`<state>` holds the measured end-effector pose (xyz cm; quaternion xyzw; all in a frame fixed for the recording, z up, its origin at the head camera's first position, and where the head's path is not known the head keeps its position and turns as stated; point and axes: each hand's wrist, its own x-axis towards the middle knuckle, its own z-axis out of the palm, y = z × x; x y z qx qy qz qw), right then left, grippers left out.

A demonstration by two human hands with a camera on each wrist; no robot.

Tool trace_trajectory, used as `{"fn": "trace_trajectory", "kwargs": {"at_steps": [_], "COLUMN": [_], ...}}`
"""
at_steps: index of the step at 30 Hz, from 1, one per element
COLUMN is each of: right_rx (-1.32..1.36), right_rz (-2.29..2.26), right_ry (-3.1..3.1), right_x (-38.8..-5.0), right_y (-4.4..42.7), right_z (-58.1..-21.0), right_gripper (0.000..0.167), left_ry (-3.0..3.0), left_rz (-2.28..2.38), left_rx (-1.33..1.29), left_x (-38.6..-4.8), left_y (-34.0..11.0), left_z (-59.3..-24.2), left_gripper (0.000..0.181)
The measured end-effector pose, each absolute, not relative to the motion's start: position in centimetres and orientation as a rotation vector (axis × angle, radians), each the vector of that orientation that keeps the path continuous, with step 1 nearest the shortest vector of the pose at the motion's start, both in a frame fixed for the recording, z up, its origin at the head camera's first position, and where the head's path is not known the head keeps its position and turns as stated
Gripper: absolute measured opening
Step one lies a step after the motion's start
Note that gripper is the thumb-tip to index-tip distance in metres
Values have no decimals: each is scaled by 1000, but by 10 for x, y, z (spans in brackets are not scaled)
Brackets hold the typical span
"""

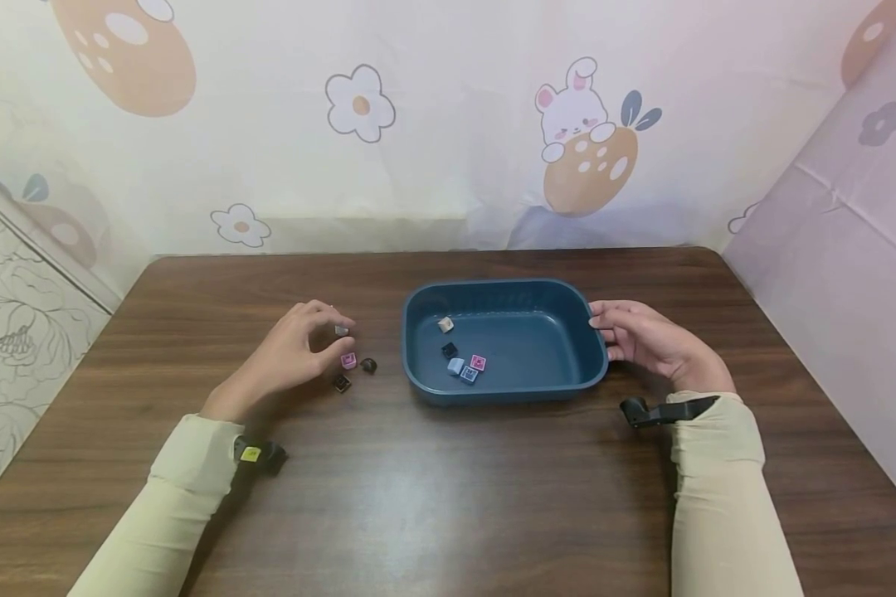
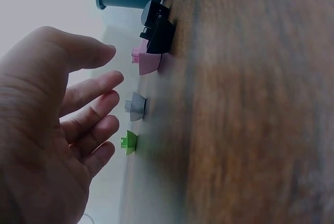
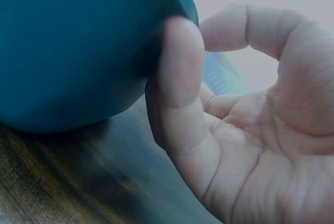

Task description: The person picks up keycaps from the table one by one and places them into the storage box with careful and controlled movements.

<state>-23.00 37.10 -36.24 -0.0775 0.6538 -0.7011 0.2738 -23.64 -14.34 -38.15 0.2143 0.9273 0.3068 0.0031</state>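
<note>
My left hand (image 1: pixel 287 348) hovers over loose keycaps on the table, thumb and fingers apart with nothing between them. Nearest its fingertips is a grey keycap (image 2: pixel 136 107), partly hidden in the head view. A pink keycap (image 1: pixel 348 361) lies by the thumb, with two black keycaps (image 1: pixel 342 383) close by, one of them rounded (image 1: pixel 369 366). The left wrist view also shows a green keycap (image 2: pixel 129 142) beyond the grey one. At the right end of a blue plastic basin (image 1: pixel 504 398), my right hand (image 1: pixel 657 344) pinches the rim between thumb and fingers.
Inside the basin lie several keycaps: a cream one (image 1: pixel 445 325), a black one (image 1: pixel 450 351), a pink one (image 1: pixel 478 363) and bluish ones (image 1: pixel 469 375). The brown wooden table (image 1: pixel 418 497) meets a patterned curtain (image 1: pixel 463 149) at its back edge.
</note>
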Motion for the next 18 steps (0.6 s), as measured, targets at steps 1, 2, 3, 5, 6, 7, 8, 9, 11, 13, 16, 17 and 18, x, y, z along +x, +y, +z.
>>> {"fn": "trace_trajectory", "kwargs": {"at_steps": [1,2,3,5,6,7,8,9,11,13,16,17,18], "right_rx": [-209,-208,-206,-204,-202,-198,-195,-192,-185,-179,-176,-176,-175], "right_rz": [-1884,-1883,-1883,-1882,-1881,-1881,-1881,-1881,-1879,-1877,-1871,-1870,-1871], "right_ry": [1760,1762,1765,1773,1776,1778,1779,1781,1782,1786,1793,1794,1794], "right_x": [-230,-230,-230,-229,-229,-229,-229,-229,-229,-228,-229,-229,-229], "right_y": [371,371,371,371,371,371,371,371,370,370,369,369,369], "right_z": [-362,-362,-362,-362,-362,-362,-362,-362,-361,-361,-362,-362,-362], "right_gripper": [28,28,27,27,27,27,27,27,27,27,26,26,26], "left_ry": [2909,2910,2911,2912,2911,2911,2910,2911,2910,2908,2905,2904,2903], "left_rz": [961,960,959,960,961,961,961,961,962,968,978,981,980], "left_rx": [671,672,671,675,676,676,676,676,676,680,680,679,679], "left_x": [-236,-236,-236,-236,-236,-237,-236,-236,-236,-236,-235,-235,-235], "left_y": [-143,-143,-143,-143,-143,-143,-142,-142,-142,-143,-143,-143,-143], "left_z": [-382,-382,-382,-382,-382,-382,-382,-382,-382,-382,-382,-382,-382], "left_gripper": [30,30,30,30,30,30,30,30,30,30,30,29,30]}}
